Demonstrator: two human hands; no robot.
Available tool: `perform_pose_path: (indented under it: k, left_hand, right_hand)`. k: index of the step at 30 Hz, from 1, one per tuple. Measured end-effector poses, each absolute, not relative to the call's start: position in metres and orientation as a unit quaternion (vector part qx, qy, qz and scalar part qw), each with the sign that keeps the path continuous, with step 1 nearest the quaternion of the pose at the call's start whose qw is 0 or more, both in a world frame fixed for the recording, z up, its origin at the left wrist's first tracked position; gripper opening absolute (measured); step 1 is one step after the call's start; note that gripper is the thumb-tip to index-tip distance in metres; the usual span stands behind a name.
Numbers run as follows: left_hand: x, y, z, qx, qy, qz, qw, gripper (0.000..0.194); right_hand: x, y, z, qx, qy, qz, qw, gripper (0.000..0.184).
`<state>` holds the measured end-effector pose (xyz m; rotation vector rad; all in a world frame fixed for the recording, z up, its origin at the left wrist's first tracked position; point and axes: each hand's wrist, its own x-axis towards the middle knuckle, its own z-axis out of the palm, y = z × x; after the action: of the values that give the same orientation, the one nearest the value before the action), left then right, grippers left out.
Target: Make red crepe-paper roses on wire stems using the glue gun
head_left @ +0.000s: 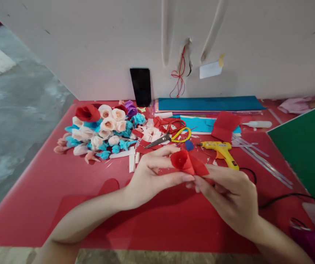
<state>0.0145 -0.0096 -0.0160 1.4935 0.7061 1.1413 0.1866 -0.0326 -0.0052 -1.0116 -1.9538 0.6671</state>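
Note:
A small red paper flower [186, 162], rolled at one end and flaring into a flat petal, is held above the red table [36, 198]. My left hand [151, 176] pinches it from the left with thumb and fingers closed round it. From the right, my right hand [229, 196] pinches its lower edge with the fingertips. Behind the hands lie yellow-handled scissors [171, 137] and a yellow glue gun [222, 150].
A pile of red, white, peach and blue paper roses [102, 128] sits at the back left. Paper scraps [146, 141], blue and red crepe sheets [209, 104], glue sticks [262, 159], a green board [308, 146] and a phone [140, 87] leaning on the wall surround the work spot.

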Motion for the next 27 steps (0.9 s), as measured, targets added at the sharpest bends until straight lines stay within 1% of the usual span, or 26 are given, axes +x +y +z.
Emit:
perform_pose_path:
  k: [5, 10, 12, 16, 19, 21, 24, 27]
  left_hand:
    - [0.012, -0.011, -0.017, 0.614, 0.256, 0.464, 0.585, 0.011]
    - [0.013, -0.014, -0.023, 0.558, 0.252, 0.44, 0.657, 0.009]
    - [0.014, -0.014, -0.025, 0.541, 0.249, 0.445, 0.669, 0.009]
    - [0.019, -0.013, -0.025, 0.528, 0.264, 0.491, 0.641, 0.005]
    - [0.021, -0.012, -0.026, 0.509, 0.279, 0.499, 0.644, 0.011]
    - [0.022, -0.012, -0.028, 0.508, 0.274, 0.497, 0.648, 0.011]
    - [0.022, -0.012, -0.03, 0.523, 0.263, 0.506, 0.634, 0.01]
    - [0.02, -0.012, -0.028, 0.568, 0.285, 0.496, 0.591, 0.007]
  right_hand:
    - [0.19, -0.034, -0.002, -0.376, -0.771, 0.339, 0.386, 0.027]
    - [0.19, -0.034, -0.002, -0.374, -0.751, 0.392, 0.378, 0.023]
    - [0.189, -0.033, -0.002, -0.373, -0.745, 0.403, 0.379, 0.022]
    - [0.185, -0.034, -0.003, -0.388, -0.749, 0.368, 0.392, 0.021]
    - [0.184, -0.036, -0.004, -0.396, -0.759, 0.319, 0.407, 0.023]
    - [0.183, -0.038, -0.005, -0.39, -0.764, 0.303, 0.414, 0.024]
    - [0.184, -0.039, -0.004, -0.384, -0.768, 0.304, 0.413, 0.023]
    - [0.185, -0.039, -0.003, -0.381, -0.771, 0.317, 0.4, 0.022]
